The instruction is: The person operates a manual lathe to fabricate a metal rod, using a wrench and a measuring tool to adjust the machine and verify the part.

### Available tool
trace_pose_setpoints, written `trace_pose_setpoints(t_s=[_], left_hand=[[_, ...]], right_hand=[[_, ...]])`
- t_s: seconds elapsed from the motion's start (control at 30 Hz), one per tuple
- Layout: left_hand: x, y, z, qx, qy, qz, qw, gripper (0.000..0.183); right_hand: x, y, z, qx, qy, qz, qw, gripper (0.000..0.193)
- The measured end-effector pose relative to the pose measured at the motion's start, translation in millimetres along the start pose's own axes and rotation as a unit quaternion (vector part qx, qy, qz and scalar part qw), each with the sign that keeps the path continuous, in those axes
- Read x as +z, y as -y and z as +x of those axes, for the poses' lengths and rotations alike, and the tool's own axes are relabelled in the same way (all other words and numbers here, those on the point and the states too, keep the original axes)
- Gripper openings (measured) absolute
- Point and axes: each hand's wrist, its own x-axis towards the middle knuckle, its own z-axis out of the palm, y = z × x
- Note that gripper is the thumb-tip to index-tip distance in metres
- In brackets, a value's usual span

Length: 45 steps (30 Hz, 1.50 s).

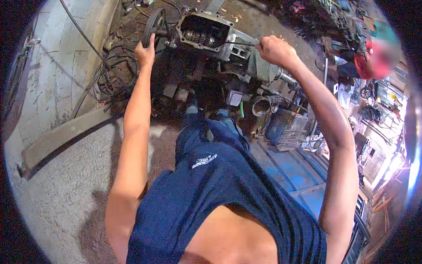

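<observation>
A metal gearbox (235, 36) lies at the top middle of the head view, its upper side uncovered. Gears (195, 37) on a shaft show inside the opening. On its left end sits a round dark wheel (150, 27). My left hand (145, 54) is closed on the near rim of that wheel, the fingers partly hidden behind it. To the right of the opening, my right hand (277, 49) makes a fist around a thin dark rod (242, 43), its far end reaching the gearbox opening. The handle end is hidden in my fist, so the rod's kind is unclear.
Black cables (107, 77) lie tangled by the pale wall (52, 66) at left. Metal parts and tools (293, 138) crowd the floor right of my legs, beside a blue panel (285, 169). Another person in a red top (362, 64) is at the far right.
</observation>
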Motion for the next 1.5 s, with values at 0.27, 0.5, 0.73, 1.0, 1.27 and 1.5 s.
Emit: trace_pose_setpoints(t_s=[0.27,0.5,0.73,1.0,1.27,1.5], left_hand=[[0,-45,27,0.161,-0.031,0.046,0.985,0.06],[31,-51,70,0.013,0.172,0.144,0.974,0.061],[17,-48,45,0.06,0.087,0.151,0.983,0.059],[-17,-31,15,0.217,0.039,0.154,0.963,0.057],[16,-43,52,0.236,0.087,0.106,0.962,0.059],[27,-42,57,0.158,0.077,0.109,0.978,0.041]], right_hand=[[-10,13,-2,0.019,0.008,0.011,1.0,0.039],[-3,7,-3,-0.015,0.011,-0.007,1.0,0.04],[-3,1,-1,-0.004,0.013,0.011,1.0,0.029],[-17,15,-7,0.032,0.02,0.016,0.999,0.032],[-7,11,3,0.016,0.003,0.002,1.0,0.032],[-7,-4,10,-0.048,0.015,-0.014,0.999,0.039]])
